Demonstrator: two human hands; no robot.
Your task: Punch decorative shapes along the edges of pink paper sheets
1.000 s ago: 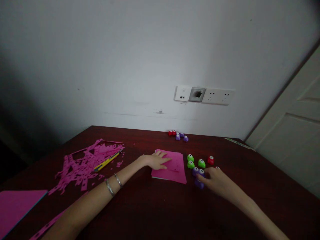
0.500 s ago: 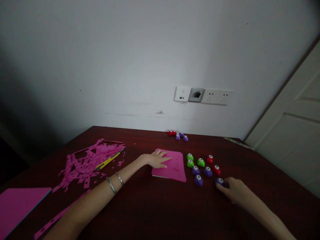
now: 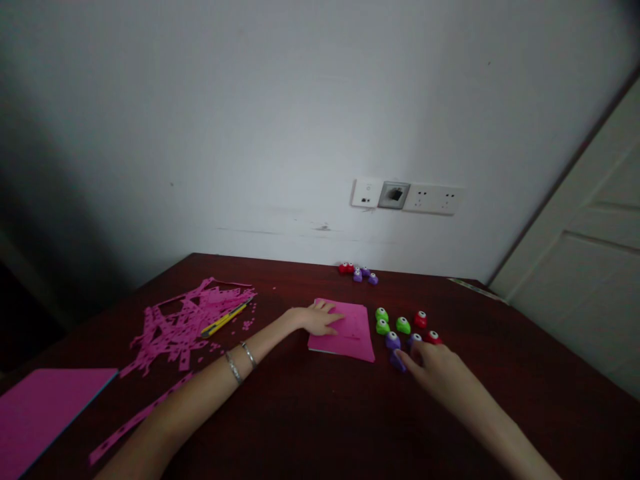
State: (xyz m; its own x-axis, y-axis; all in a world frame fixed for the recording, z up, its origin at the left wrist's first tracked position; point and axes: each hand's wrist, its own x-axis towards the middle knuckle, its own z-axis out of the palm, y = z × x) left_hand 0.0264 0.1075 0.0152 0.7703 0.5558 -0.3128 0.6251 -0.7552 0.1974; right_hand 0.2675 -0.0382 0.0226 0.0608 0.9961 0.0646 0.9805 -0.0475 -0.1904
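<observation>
My left hand [image 3: 320,321] lies flat with spread fingers on a stack of pink paper sheets [image 3: 345,345], pressing it to the table. Silver bangles circle that wrist. My right hand [image 3: 435,367] is curled over the nearest purple craft punch [image 3: 399,362], thumb against its right side; the fingertips are partly hidden. Around it stand another purple punch [image 3: 393,341], a third purple punch [image 3: 415,339] partly behind my fingers, several green punches [image 3: 403,325], and red punches [image 3: 421,319], one partly covered by my hand.
Tangled pink paper scraps [image 3: 185,320] lie at left with a yellow utility knife [image 3: 225,319]. A punched pink strip [image 3: 135,421] and a larger pink sheet [image 3: 50,407] are nearer me. More small punches [image 3: 357,275] stand by the wall beneath the sockets [image 3: 434,199].
My right hand has moved left, from a purple punch at the right of the group to the nearest purple punch. My left hand stays on the pink stack. The view has shifted slightly.
</observation>
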